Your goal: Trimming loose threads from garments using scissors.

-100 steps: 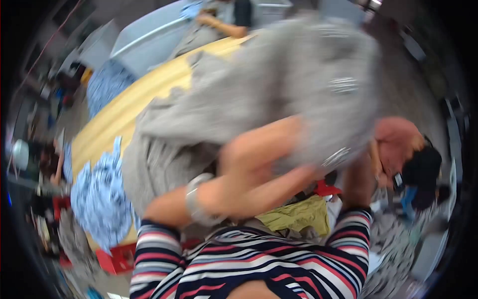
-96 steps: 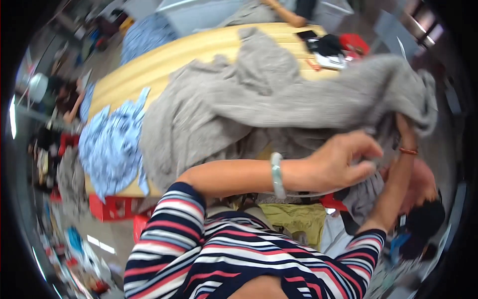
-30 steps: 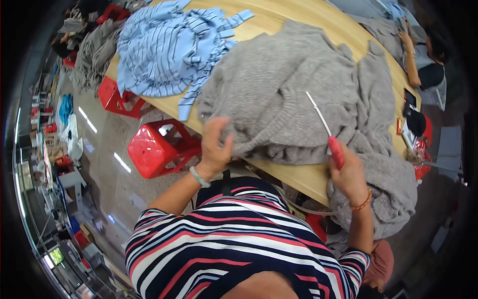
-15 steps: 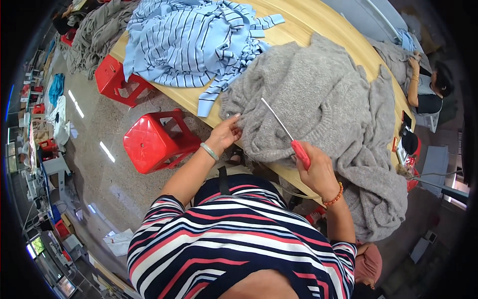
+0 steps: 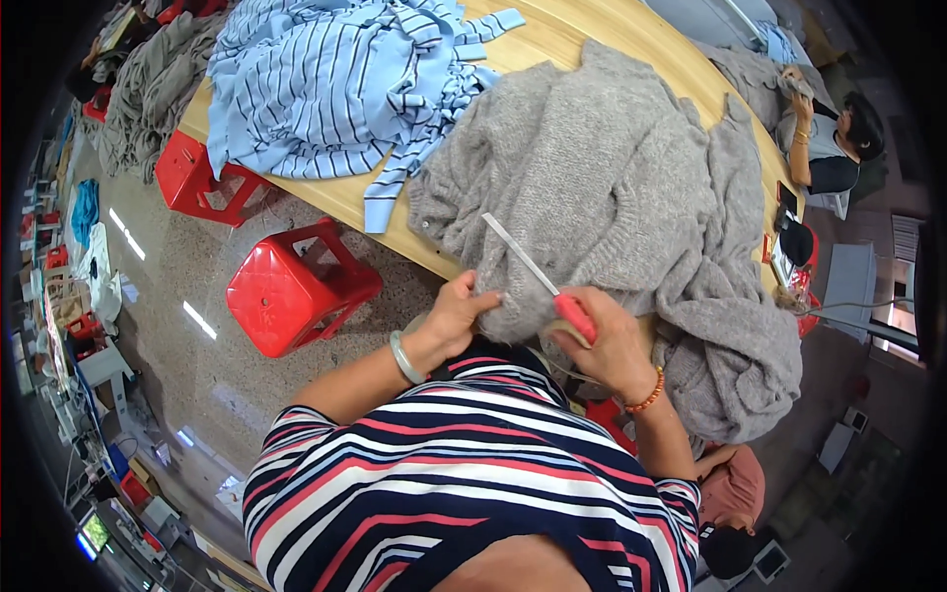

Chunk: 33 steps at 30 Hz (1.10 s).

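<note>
A heap of grey knit sweater [image 5: 631,148] lies on the table and hangs over its near edge. My left hand [image 5: 459,314], a pale bangle on its wrist, is at the near left edge of the knit, its fingers closing on the cloth; part of the grip is hidden. Wrapped in my right hand [image 5: 610,345], which wears an orange bead bracelet, is a pair of scissors [image 5: 570,314] with a red handle. Their long, narrow silver blades point up and left over the sweater.
Light blue striped garments [image 5: 306,89] lie left on the wooden table [image 5: 533,44]. Two red plastic stools [image 5: 286,291] stand at its left side. One person [image 5: 829,148] sits at the far right handling grey knit; another [image 5: 735,483] is low at right. More grey knits [image 5: 163,89] are piled far left.
My left hand has come nearer my body and to the right, onto the sweater's edge. The scissors have shifted left and lower, their flat side turned more into view. The whole view has shifted slightly.
</note>
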### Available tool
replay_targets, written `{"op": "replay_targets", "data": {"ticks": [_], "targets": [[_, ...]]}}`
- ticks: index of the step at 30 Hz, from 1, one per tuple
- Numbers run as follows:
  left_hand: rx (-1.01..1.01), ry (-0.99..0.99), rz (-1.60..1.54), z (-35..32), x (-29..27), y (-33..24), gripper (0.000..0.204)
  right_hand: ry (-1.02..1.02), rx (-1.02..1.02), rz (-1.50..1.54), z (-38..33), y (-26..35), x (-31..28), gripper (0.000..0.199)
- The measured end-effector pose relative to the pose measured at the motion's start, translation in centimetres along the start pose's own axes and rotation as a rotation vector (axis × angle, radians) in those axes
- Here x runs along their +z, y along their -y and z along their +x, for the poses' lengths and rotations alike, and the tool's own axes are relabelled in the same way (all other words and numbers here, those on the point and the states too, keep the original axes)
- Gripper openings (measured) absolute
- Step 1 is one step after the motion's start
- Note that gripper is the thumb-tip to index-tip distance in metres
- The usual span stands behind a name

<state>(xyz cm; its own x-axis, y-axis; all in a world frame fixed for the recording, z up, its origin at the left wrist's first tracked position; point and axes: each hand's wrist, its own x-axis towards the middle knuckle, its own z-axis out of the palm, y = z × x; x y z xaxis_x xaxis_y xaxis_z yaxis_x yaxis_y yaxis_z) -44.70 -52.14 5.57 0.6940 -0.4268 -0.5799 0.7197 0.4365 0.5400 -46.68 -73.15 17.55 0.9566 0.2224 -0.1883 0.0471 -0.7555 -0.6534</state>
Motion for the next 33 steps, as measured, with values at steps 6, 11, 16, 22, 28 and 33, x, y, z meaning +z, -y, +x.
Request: {"op": "replay_targets", "data": {"ticks": [6,11,16,22,28,33], "targets": [[-0.078,0.227,-0.248,-1.8,7.2,-4.1,0.039,-0.242,-0.009,0.102,0.0,0.4,0.1,0.041],[-0.016,0.364,-0.509,2.1,9.2,-4.9,0.036,-0.395,-0.155,0.011,-2.5,-1.2,-5.9,0.042],[0.442,0.189,-0.424,8.2,13.6,-6.9,0.041,-0.56,-0.181,-0.016,-7.5,-0.4,-10.4,0.037],[1.427,0.167,0.181,13.9,21.4,-21.9,0.03,-0.45,-0.069,0.135,-8.6,-0.8,-9.0,0.036],[1.008,0.64,0.884,12.6,27.5,-15.4,0.041,-0.383,-0.116,0.327,-7.7,-2.9,-6.0,0.033],[0.755,0.738,1.23,15.3,19.6,-3.2,0.045,-0.396,0.105,0.328,-10.6,-6.7,-4.9,0.025]]}}
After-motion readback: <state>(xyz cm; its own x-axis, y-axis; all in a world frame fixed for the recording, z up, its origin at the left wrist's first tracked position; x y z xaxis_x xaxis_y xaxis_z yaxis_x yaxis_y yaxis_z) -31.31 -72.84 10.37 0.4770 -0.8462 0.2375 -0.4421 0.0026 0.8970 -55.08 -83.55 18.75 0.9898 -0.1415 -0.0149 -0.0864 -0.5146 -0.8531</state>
